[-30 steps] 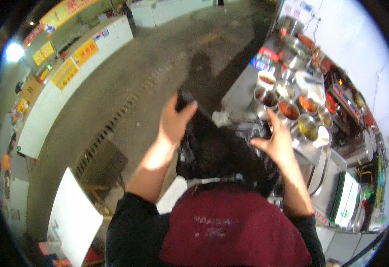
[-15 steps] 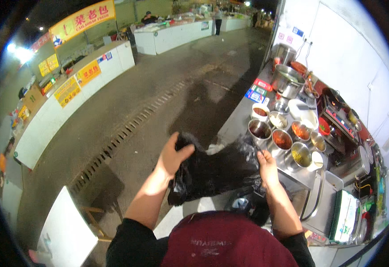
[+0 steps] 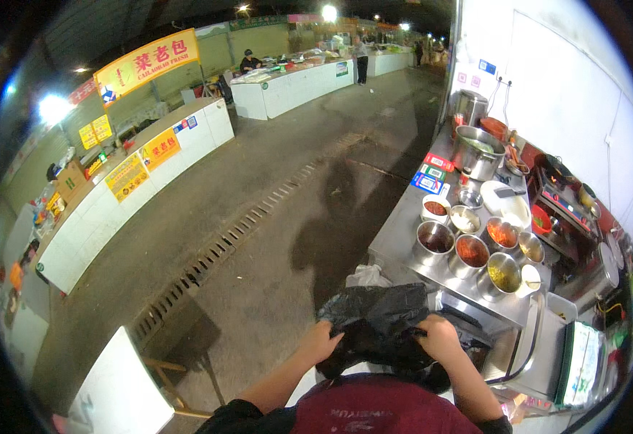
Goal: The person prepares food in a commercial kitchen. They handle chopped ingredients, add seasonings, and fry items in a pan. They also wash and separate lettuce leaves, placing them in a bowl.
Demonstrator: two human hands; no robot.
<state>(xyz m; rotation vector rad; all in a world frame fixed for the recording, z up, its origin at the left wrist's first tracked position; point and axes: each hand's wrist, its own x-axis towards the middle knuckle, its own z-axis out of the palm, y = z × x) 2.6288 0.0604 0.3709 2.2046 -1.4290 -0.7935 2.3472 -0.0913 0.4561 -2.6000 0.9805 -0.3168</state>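
Observation:
Close in front of my body, both hands grip a black plastic bag (image 3: 374, 318). My left hand (image 3: 319, 341) pinches its left edge, with the thumb turned inward. The right edge is in the fingers of my right hand (image 3: 436, 337). Between the hands the thin, crinkled plastic spreads out, and its lower part hangs down by my dark red apron (image 3: 374, 405). Just beyond the bag is a whitish crumpled plastic bag (image 3: 367, 275), beside the end of the steel counter (image 3: 396, 246).
Several steel pots of sauces and chopped toppings (image 3: 471, 250) stand on the counter at right. Behind them are a large stockpot (image 3: 478, 153) and a white cutting board (image 3: 506, 202) with a cleaver. A white table (image 3: 117, 387) is at lower left. A drain grate (image 3: 222, 246) crosses the floor.
Both hands have drawn the black bag nearer to my body and lower in view. My hands are closer together, and my left hand has closed from a spread grasp. The view has tilted up.

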